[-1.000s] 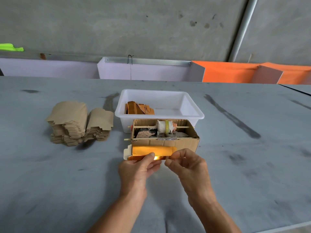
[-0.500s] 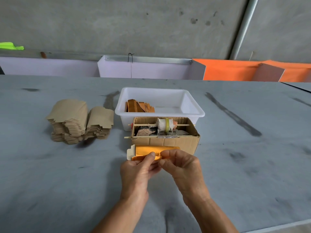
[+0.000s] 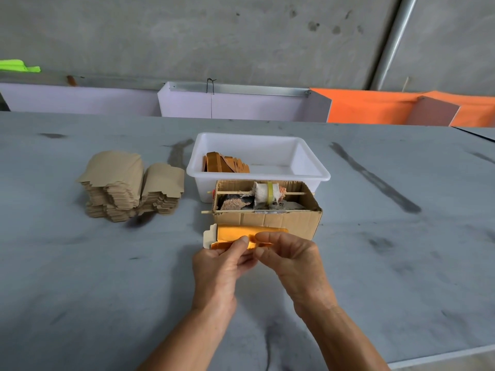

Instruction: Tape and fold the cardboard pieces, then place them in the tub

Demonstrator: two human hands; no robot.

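Gold cardboard piece [image 3: 242, 235] (seemingly folded flatter than before) pinched by left hand [image 3: 222, 266] and right hand [image 3: 292, 259]

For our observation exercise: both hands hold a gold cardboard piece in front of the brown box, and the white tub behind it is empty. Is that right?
Not quite. The head view shows the white tub already holds folded gold pieces at its left end. The rest stands: left hand, right hand, gold cardboard piece, brown box.
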